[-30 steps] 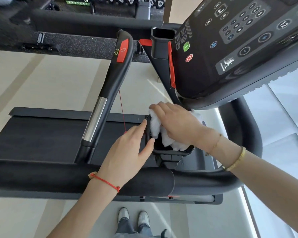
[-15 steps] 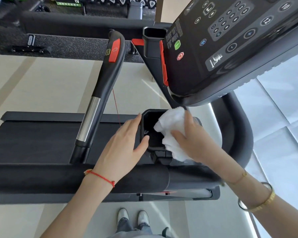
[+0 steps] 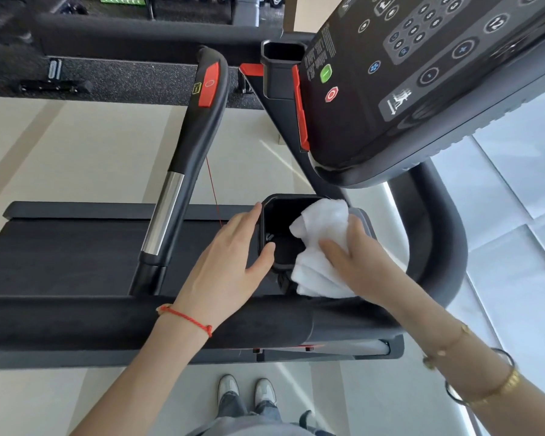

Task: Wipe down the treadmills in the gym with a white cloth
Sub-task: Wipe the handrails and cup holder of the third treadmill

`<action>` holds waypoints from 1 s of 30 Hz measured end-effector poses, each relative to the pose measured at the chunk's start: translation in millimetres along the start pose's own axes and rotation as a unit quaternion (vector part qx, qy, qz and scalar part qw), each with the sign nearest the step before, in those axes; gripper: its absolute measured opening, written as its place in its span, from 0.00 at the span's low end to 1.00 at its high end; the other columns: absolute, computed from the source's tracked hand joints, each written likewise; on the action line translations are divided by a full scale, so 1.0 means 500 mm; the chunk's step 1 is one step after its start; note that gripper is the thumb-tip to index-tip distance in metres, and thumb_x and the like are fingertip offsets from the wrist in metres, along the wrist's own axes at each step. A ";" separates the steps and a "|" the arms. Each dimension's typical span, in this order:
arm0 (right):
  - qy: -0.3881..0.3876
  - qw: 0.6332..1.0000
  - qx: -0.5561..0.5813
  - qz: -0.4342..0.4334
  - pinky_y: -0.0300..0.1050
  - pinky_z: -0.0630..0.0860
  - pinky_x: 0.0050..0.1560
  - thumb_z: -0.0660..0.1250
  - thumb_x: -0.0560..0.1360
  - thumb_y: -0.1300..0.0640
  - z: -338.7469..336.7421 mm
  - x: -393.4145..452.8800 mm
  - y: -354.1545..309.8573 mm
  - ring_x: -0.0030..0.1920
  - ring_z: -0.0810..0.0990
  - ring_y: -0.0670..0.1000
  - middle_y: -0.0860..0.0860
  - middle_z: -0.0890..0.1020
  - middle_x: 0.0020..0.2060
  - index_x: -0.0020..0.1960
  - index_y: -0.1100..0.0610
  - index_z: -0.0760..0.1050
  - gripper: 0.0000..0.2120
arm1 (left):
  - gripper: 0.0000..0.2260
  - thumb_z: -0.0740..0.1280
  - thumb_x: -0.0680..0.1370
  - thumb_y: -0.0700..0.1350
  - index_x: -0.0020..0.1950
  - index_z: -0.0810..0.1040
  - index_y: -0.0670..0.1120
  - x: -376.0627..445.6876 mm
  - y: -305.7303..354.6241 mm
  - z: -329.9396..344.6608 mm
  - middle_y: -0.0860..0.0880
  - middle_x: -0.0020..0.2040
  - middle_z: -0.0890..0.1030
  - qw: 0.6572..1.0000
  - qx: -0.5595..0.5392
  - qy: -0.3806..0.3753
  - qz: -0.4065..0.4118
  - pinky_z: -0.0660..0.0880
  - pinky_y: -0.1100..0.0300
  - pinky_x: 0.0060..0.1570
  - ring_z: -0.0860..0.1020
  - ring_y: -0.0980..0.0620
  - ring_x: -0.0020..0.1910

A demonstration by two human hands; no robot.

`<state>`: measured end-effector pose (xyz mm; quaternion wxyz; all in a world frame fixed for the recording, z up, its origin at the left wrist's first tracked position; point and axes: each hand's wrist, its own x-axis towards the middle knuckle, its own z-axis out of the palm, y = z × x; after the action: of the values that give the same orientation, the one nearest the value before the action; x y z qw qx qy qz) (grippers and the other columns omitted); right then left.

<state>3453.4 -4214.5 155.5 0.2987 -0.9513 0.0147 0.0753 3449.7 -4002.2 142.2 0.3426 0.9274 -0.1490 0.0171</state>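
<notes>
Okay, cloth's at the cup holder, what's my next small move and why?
Probably push the white cloth down into the cup holder and sweep its floor. The right hand holds the cloth over the right rim, the dark inside is uncovered, and the left hand steadies the left wall.

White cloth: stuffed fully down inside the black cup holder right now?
No, the bunched white cloth drapes over the right rim of the black plastic cup holder, held by the right hand.

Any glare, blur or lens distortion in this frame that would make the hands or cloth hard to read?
Head view: strong wide-angle bending of the handrail and console; bright daylight washes out the floor at right; the white cloth is nearly blown out, folds faint; left hand and right hand are sharp.
</notes>
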 end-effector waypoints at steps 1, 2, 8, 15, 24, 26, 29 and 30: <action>-0.009 1.000 0.011 -0.001 0.32 0.65 0.32 0.60 0.79 0.50 0.000 -0.005 -0.001 0.34 0.67 0.39 0.43 0.68 0.36 0.54 0.51 0.56 0.13 | 0.29 0.57 0.81 0.55 0.80 0.53 0.52 0.000 0.000 0.000 0.56 0.73 0.66 1.000 0.000 0.000 0.000 0.63 0.68 0.62 0.66 0.59 0.69; -0.009 1.000 0.002 -0.007 0.35 0.64 0.32 0.61 0.79 0.50 -0.001 -0.004 -0.005 0.35 0.69 0.42 0.45 0.69 0.37 0.54 0.52 0.58 0.12 | 0.29 0.57 0.81 0.55 0.80 0.53 0.52 -0.001 0.000 -0.001 0.56 0.72 0.66 1.000 0.000 0.002 0.000 0.63 0.68 0.61 0.66 0.59 0.69; 0.026 0.985 -0.133 -0.109 0.36 0.58 0.48 0.63 0.76 0.62 -0.009 0.062 -0.047 0.61 0.69 0.58 0.57 0.69 0.63 0.69 0.62 0.61 0.24 | 0.28 0.59 0.81 0.54 0.80 0.55 0.51 -0.001 0.003 0.001 0.56 0.70 0.68 1.000 0.013 0.009 0.002 0.63 0.69 0.59 0.68 0.59 0.67; -0.001 0.911 -0.320 -0.259 0.43 0.66 0.58 0.64 0.71 0.62 0.019 0.144 -0.105 0.57 0.74 0.54 0.52 0.74 0.57 0.65 0.57 0.65 0.23 | 0.29 0.59 0.80 0.55 0.79 0.56 0.51 -0.001 0.004 0.001 0.57 0.70 0.68 1.000 0.015 0.014 -0.002 0.63 0.70 0.57 0.68 0.59 0.65; 0.012 0.965 -0.168 -0.203 0.49 0.68 0.58 0.65 0.76 0.63 -0.021 0.082 -0.030 0.60 0.72 0.61 0.60 0.71 0.62 0.72 0.62 0.63 0.26 | 0.28 0.59 0.81 0.55 0.79 0.56 0.52 -0.003 0.002 0.002 0.58 0.69 0.69 1.000 0.008 0.017 -0.004 0.67 0.67 0.58 0.70 0.59 0.65; -0.015 0.976 -0.127 -0.174 0.46 0.64 0.60 0.62 0.79 0.59 -0.022 0.072 -0.019 0.63 0.69 0.60 0.59 0.68 0.65 0.74 0.58 0.58 0.26 | 0.28 0.59 0.81 0.55 0.79 0.55 0.52 -0.002 0.002 0.003 0.58 0.69 0.69 1.000 0.011 0.017 -0.002 0.67 0.68 0.57 0.70 0.59 0.65; 0.015 0.951 -0.212 -0.225 0.42 0.58 0.63 0.63 0.78 0.58 -0.013 0.093 -0.029 0.65 0.68 0.58 0.57 0.69 0.65 0.75 0.58 0.58 0.27 | 0.28 0.59 0.81 0.54 0.79 0.56 0.51 -0.002 0.002 0.004 0.57 0.70 0.68 1.000 0.021 0.016 0.001 0.66 0.69 0.56 0.70 0.58 0.65; 0.019 0.937 -0.240 -0.252 0.44 0.60 0.64 0.63 0.78 0.58 -0.011 0.108 -0.042 0.63 0.69 0.58 0.56 0.72 0.64 0.74 0.57 0.61 0.26 | 0.28 0.59 0.81 0.55 0.79 0.56 0.51 -0.001 0.002 0.004 0.56 0.70 0.68 1.000 0.023 0.016 0.002 0.65 0.70 0.56 0.70 0.58 0.65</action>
<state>3508.8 -4199.4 163.7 0.0703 -0.9684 -0.2385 -0.0197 3448.8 -4004.2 141.4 0.3232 0.9345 -0.1446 0.0359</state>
